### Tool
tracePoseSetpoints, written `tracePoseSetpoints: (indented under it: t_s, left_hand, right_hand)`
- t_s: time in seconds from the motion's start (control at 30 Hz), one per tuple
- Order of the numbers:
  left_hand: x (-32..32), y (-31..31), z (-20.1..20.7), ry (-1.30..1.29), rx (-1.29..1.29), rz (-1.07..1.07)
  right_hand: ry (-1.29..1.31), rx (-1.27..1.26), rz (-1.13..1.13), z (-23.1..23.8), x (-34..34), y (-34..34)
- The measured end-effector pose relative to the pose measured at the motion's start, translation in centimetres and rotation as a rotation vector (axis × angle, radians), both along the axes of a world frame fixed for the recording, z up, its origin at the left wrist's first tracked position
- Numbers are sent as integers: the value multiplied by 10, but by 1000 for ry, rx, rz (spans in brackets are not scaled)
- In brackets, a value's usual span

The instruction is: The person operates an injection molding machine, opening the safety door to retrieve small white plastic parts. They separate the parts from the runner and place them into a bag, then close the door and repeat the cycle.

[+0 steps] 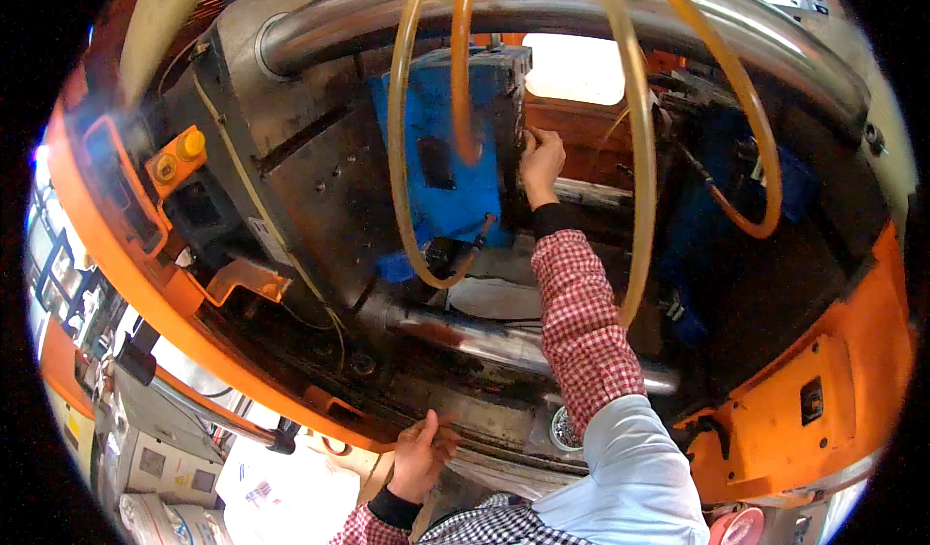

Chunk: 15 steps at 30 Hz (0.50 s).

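Note:
My right arm, in a red checked sleeve with a pale blue cover, reaches up into the machine. At the end of it my right hand has its fingers bent together against the right face of a blue mould block. Whatever is between those fingertips, if anything, is hidden. My left hand is low, beside the orange front edge of the machine. Its thumb points up, apart from loosely curled, slightly blurred fingers, and I see nothing held in it.
Yellowish hoses hang in loops around my right arm. Thick steel bars cross above and below the mould block. A small round container of metallic-looking pieces sits below my right sleeve. Orange guard panels flank the opening; a yellow button is at left.

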<state>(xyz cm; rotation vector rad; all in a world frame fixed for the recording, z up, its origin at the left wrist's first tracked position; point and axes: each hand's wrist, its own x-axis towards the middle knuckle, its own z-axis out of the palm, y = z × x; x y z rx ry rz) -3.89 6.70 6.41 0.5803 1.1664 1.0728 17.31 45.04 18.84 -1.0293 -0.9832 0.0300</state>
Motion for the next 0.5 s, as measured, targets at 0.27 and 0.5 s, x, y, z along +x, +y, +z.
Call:
tracePoseSetpoints:
  t_s: [0.27, 0.5]
  left_hand:
    - [-4, 3, -4, -46, -28, 53]
    - [-7, 2, -6, -69, -42, 58]
  right_hand:
    - [-186, -90, -158, -4, 5, 27]
    - [-261, -176, -119, -2, -6, 27]
